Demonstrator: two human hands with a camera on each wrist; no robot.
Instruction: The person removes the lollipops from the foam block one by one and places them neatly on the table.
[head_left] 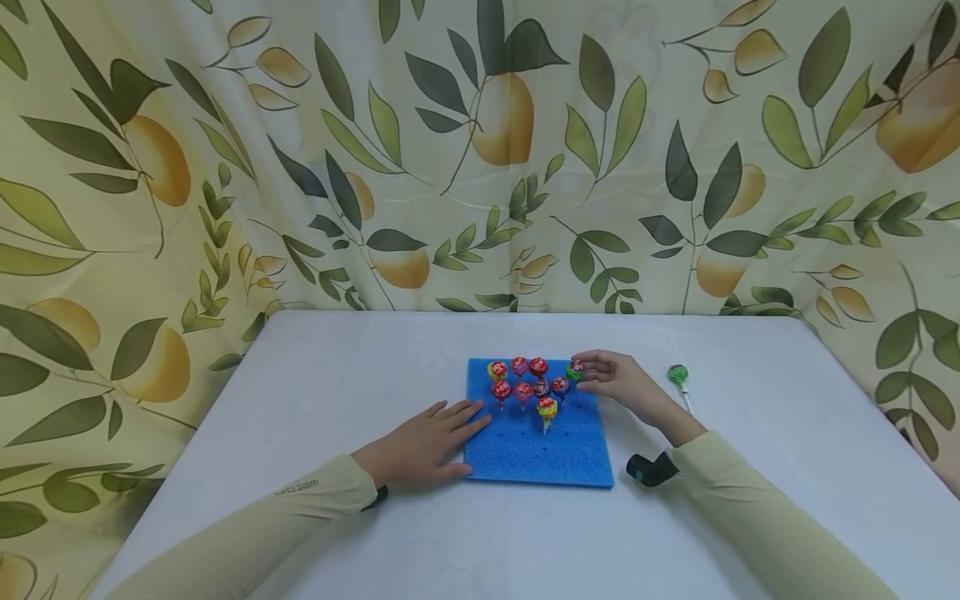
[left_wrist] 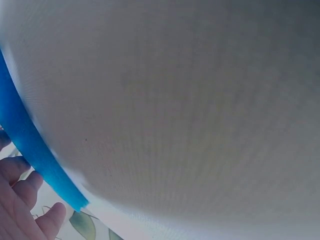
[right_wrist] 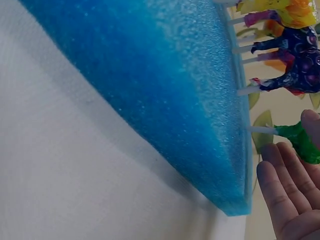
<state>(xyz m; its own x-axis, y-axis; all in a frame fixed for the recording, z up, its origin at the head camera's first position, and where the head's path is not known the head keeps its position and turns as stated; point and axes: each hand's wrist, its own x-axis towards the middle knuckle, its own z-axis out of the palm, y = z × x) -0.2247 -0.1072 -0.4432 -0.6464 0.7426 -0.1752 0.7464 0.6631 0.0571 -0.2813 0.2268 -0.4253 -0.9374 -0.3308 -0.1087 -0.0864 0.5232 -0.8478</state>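
Crinkly-wrapped lollipops in porous foam

The board sits on the table, lollipops standing mostly in its far half, another lollipop lying off to the right!

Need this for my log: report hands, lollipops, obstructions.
Left hand touching left edge of blue board. Right hand pinching green lollipop, stick in board. Eight other lollipops standing. Loose lollipop right of board, nothing seen in the way.
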